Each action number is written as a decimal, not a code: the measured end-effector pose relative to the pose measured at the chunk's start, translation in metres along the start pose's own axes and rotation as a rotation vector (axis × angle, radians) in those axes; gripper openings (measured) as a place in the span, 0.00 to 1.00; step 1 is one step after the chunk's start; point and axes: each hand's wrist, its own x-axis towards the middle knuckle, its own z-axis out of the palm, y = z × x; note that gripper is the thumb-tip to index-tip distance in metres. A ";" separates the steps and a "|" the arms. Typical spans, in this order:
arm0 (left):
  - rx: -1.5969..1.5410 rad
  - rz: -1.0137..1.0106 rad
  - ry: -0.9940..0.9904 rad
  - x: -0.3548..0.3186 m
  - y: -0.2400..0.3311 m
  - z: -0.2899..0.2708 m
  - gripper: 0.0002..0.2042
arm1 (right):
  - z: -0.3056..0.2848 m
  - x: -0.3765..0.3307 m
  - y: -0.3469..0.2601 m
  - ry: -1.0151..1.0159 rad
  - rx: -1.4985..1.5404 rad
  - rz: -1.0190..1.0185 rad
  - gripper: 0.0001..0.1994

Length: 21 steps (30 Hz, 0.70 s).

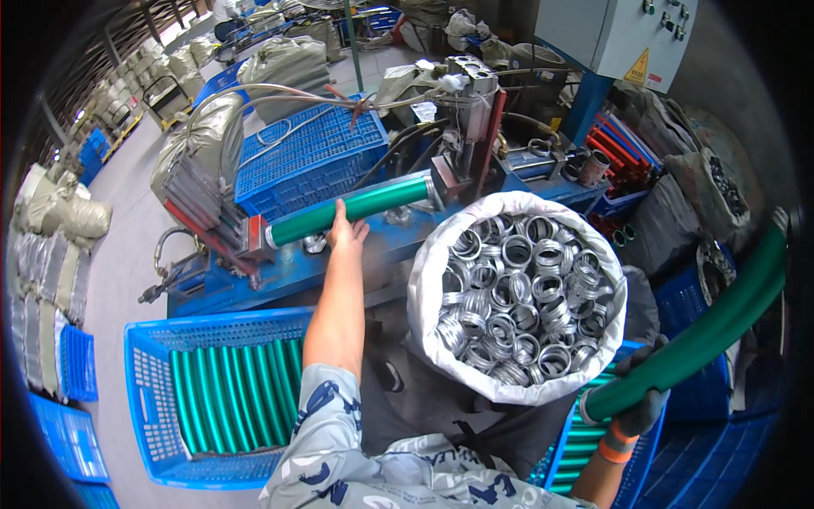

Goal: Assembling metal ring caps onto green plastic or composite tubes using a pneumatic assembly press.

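Observation:
A shiny green tube [356, 210] lies across the blue machine bench [292, 284], between a clamp block [254, 233] on the left and an upright press unit [458, 165] on the right. My bare left hand [348, 227] is against the near side of this tube, thumb up and fingers stretched out. On the right, my right hand [640, 414], in a dark glove, is wrapped round the lower part of another green tube [704, 343]. That tube slants up to the right, with a silvery metal ring on its lower end.
A white sack [424, 314] full of metal rings [517, 297] stands before me. A blue crate [220, 479] of green tubes [233, 394] is at the left; another, partly hidden, is under my right arm. A grey control box [593, 38] stands at the back right.

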 end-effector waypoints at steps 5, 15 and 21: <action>0.091 -0.033 -0.005 -0.018 -0.001 0.013 0.44 | 0.006 -0.006 0.014 0.036 -0.007 0.061 0.53; 0.172 -0.017 -0.069 -0.024 0.020 -0.017 0.44 | -0.083 -0.029 -0.021 0.238 -0.185 0.165 0.29; 0.232 -0.103 -0.061 0.003 -0.036 0.021 0.47 | -0.384 -0.163 -0.020 0.665 -0.830 0.126 0.22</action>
